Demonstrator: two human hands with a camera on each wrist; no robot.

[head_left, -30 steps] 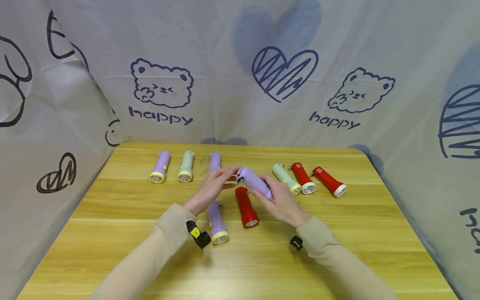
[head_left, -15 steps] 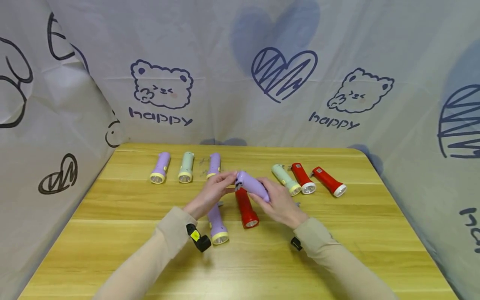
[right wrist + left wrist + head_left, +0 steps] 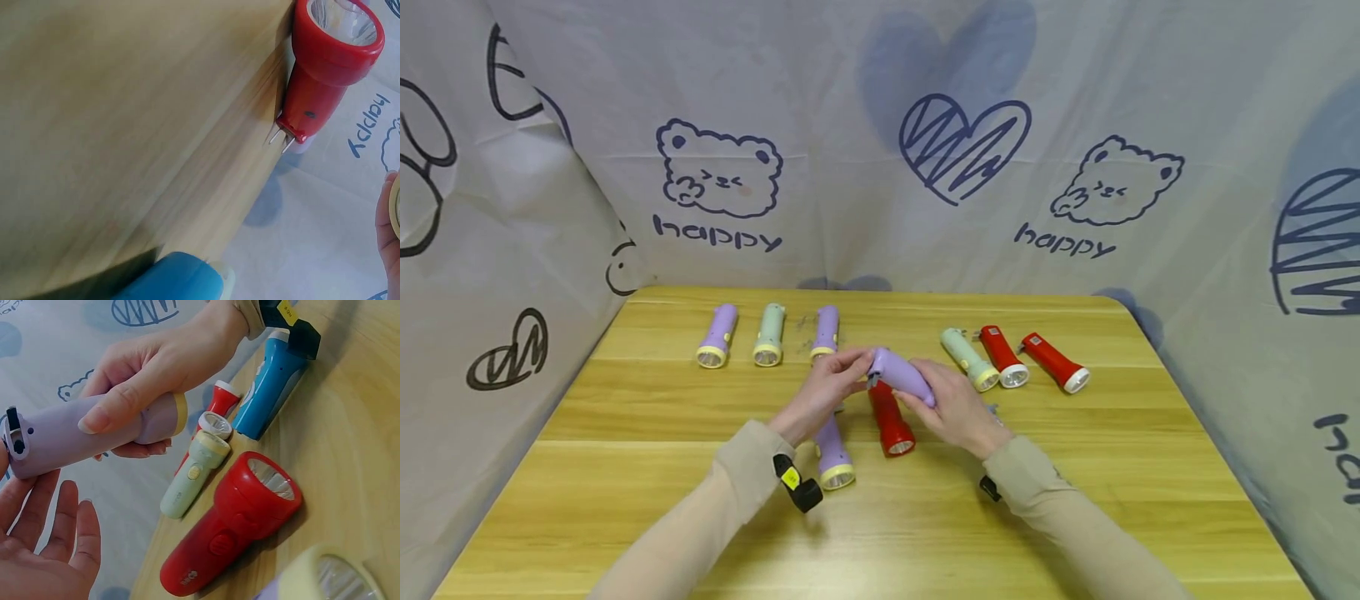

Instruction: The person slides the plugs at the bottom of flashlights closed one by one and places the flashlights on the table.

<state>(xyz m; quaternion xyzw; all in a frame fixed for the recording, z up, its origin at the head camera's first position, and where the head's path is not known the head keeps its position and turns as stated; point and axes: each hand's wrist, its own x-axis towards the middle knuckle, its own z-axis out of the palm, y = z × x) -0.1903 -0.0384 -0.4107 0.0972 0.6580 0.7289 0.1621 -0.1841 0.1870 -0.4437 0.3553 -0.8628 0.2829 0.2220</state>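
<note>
In the head view my right hand (image 3: 951, 404) grips a purple flashlight (image 3: 898, 375) around its head end, above the table. My left hand (image 3: 823, 396) is at its tail end. In the left wrist view the left hand (image 3: 47, 550) has its thumb and forefinger at the tail, beside the black plug slot (image 3: 15, 431), while the other fingers hang loosely. Metal prongs (image 3: 873, 381) stick out below the tail. Beneath the held flashlight lies a red flashlight (image 3: 892, 425), with another purple flashlight (image 3: 831, 446) to its left.
Along the back left lie a purple flashlight (image 3: 718, 333), a pale green one (image 3: 770, 333) and another purple one (image 3: 826, 329). A pale green one (image 3: 968, 358) and two red ones (image 3: 1002, 357) lie back right. A blue flashlight (image 3: 269, 387) lies under the right wrist.
The held flashlight's tail has dipped slightly, and my left fingers have moved in close to it. The prongs now point downward from the tail. The flashlights on the table stay put.
</note>
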